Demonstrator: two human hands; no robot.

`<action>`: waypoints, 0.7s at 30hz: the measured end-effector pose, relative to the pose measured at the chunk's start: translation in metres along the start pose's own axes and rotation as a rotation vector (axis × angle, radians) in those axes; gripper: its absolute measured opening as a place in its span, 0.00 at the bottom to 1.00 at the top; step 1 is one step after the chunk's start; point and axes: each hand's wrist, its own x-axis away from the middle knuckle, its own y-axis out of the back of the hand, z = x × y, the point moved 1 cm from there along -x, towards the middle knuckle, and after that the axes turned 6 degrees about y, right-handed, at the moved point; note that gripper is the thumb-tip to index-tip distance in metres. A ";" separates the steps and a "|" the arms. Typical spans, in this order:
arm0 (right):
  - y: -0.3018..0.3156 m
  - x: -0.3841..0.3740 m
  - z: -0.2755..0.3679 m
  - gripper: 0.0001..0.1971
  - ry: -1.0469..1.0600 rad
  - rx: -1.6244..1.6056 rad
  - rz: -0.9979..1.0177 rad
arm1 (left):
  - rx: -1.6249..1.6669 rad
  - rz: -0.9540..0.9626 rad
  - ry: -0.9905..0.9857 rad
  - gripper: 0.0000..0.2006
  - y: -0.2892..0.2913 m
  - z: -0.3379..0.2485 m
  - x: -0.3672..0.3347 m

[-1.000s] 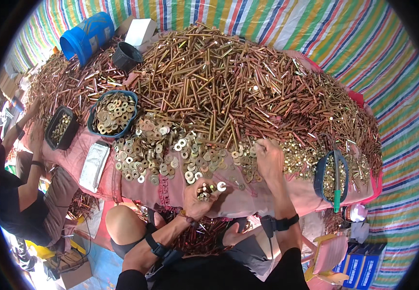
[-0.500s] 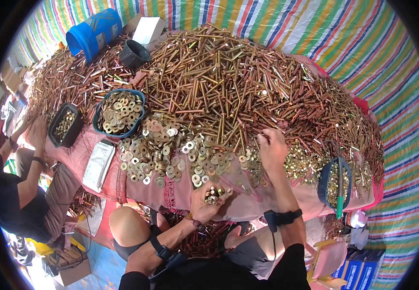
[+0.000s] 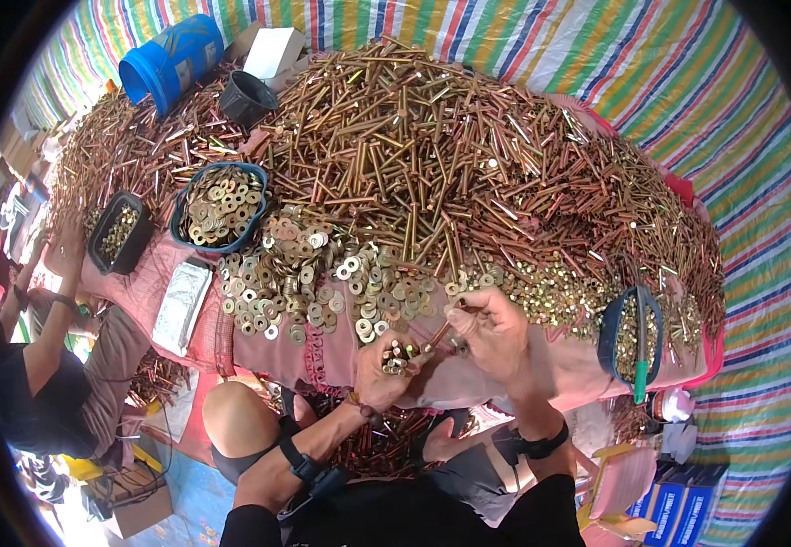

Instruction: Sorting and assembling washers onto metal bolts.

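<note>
My left hand is closed around a bundle of bolts, their ends pointing up, low over the near edge of the pink cloth. Just to its right, my right hand pinches a single copper-coloured bolt, one end of which reaches toward the left hand's fingers. Loose washers lie spread beyond both hands. To the right of them are small brass-coloured nuts. Behind rises a large heap of long bolts.
A blue basket of washers, a dark tub of nuts and a silver packet stand at left. At right is another blue basket with a green-handled tool. A blue bucket lies behind. A co-worker's hand works far left.
My right hand has come from the edge of the bolt heap toward me and left, and now shows a bolt close to the left hand. The left hand still grips its bundle.
</note>
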 end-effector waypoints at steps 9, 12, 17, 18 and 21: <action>-0.011 0.014 0.008 0.10 0.423 0.506 0.155 | 0.167 0.001 0.016 0.09 -0.002 -0.020 0.001; -0.008 0.014 -0.005 0.10 0.397 0.542 0.208 | -0.028 -0.006 -0.351 0.10 0.004 -0.025 -0.006; -0.009 0.018 -0.021 0.08 0.253 0.397 0.339 | 0.018 -0.007 -0.204 0.12 0.001 -0.008 0.002; -0.008 0.018 -0.023 0.08 0.224 0.361 0.356 | -0.030 -0.010 -0.160 0.12 0.001 -0.009 0.002; 0.000 0.014 -0.022 0.08 0.166 0.309 0.396 | -0.027 -0.019 -0.109 0.11 -0.002 -0.018 0.004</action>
